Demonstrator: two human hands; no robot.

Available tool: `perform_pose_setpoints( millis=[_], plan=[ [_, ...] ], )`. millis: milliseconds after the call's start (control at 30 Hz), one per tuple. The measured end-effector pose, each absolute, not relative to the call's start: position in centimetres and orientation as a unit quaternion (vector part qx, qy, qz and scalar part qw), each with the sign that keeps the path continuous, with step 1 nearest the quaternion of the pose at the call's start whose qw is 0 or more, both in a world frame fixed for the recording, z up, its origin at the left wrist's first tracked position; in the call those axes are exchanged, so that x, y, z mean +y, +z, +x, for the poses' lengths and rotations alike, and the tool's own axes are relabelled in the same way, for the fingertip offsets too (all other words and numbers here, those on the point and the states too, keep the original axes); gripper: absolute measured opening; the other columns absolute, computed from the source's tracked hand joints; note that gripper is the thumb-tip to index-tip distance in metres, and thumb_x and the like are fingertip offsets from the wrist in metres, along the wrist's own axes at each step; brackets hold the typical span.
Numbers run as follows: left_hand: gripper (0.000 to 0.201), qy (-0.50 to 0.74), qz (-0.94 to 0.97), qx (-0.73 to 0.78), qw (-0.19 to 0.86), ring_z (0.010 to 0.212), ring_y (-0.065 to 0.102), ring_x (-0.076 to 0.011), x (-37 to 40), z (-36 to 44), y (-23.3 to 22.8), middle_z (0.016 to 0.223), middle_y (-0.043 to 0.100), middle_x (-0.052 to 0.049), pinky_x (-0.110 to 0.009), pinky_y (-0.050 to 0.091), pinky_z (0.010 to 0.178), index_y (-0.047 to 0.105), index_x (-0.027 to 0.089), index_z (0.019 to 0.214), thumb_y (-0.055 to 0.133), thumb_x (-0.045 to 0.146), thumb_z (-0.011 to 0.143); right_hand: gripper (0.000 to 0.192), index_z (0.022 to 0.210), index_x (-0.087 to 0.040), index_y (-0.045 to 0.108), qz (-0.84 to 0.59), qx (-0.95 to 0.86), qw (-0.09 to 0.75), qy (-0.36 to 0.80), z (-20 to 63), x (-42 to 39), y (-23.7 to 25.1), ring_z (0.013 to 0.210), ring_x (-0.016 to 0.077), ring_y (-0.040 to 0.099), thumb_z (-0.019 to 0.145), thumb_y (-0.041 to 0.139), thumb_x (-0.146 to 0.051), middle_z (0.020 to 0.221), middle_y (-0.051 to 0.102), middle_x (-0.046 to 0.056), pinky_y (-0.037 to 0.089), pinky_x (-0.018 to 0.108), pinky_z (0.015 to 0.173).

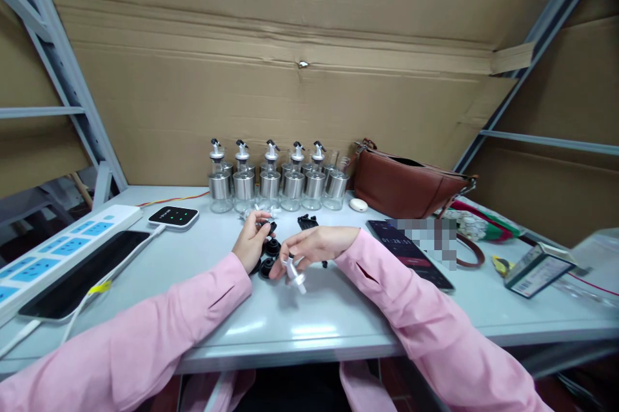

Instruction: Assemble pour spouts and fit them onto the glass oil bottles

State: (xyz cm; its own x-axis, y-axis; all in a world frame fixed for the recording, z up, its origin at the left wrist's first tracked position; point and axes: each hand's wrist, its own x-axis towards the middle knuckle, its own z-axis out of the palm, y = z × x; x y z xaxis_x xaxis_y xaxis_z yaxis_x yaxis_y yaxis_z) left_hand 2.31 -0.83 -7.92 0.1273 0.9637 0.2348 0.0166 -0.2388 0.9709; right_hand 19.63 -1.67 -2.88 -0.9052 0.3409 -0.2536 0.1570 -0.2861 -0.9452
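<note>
My right hand (316,245) holds a whitish, partly clear pour spout (294,276) between its fingers, above the table near the front. To its left, my left hand (251,241) has its thumb and fingertips pinched on a small black plastic piece (272,227). Round black stoppers (267,267) lie between the two hands, partly hidden by them. Behind my right hand is a group of small black parts (308,222). More whitish spouts (249,212) lie just beyond my left fingertips.
Glass bottles with steel bands (269,186) stand in rows at the back, several topped with spouts. A brown handbag (406,183), a phone (411,254) and a small box (539,270) are on the right. A power strip (68,247) and a dark phone (87,275) lie left.
</note>
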Motion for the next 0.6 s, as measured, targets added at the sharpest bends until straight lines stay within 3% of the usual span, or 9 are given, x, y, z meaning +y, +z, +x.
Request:
perform_pose_setpoints(
  millis=[267, 433, 600],
  plan=[
    [0.017, 0.472, 0.662, 0.438, 0.384, 0.085, 0.053, -0.0148, -1.0, 2.3, -8.2, 0.096, 0.051, -0.002, -0.032, 0.042, 0.087, 0.048, 0.019, 0.094, 0.044, 0.018, 0.078, 0.028, 0.082, -0.013, 0.059, -0.230, -0.602, 0.084, 0.760, 19.4, -1.6, -3.3, 0.083, 0.0176, 0.064, 0.070, 0.069, -0.036, 0.091, 0.068, 0.011, 0.043, 0.032, 0.083],
    [0.019, 0.475, 0.672, 0.429, 0.372, 0.095, 0.050, -0.0178, -0.6, 2.2, -8.7, 0.101, 0.052, -0.005, -0.035, 0.039, 0.091, 0.048, 0.018, 0.097, 0.042, 0.019, 0.080, 0.031, 0.084, -0.011, 0.060, -0.221, -0.624, 0.067, 0.747, 19.7, -1.4, -3.0, 0.081, 0.0160, 0.063, 0.072, 0.068, -0.038, 0.089, 0.067, 0.010, 0.045, 0.029, 0.077],
    [0.020, 0.523, 0.701, 0.389, 0.290, 0.104, 0.049, -0.0203, -0.7, 1.8, -8.6, 0.104, 0.053, -0.007, -0.037, 0.035, 0.094, 0.048, 0.019, 0.099, 0.043, 0.024, 0.081, 0.028, 0.088, -0.011, 0.061, -0.215, -0.630, 0.165, 0.728, 20.9, -1.0, -2.0, 0.085, 0.0164, 0.061, 0.076, 0.065, -0.035, 0.095, 0.063, 0.010, 0.046, 0.029, 0.074]
  ],
)
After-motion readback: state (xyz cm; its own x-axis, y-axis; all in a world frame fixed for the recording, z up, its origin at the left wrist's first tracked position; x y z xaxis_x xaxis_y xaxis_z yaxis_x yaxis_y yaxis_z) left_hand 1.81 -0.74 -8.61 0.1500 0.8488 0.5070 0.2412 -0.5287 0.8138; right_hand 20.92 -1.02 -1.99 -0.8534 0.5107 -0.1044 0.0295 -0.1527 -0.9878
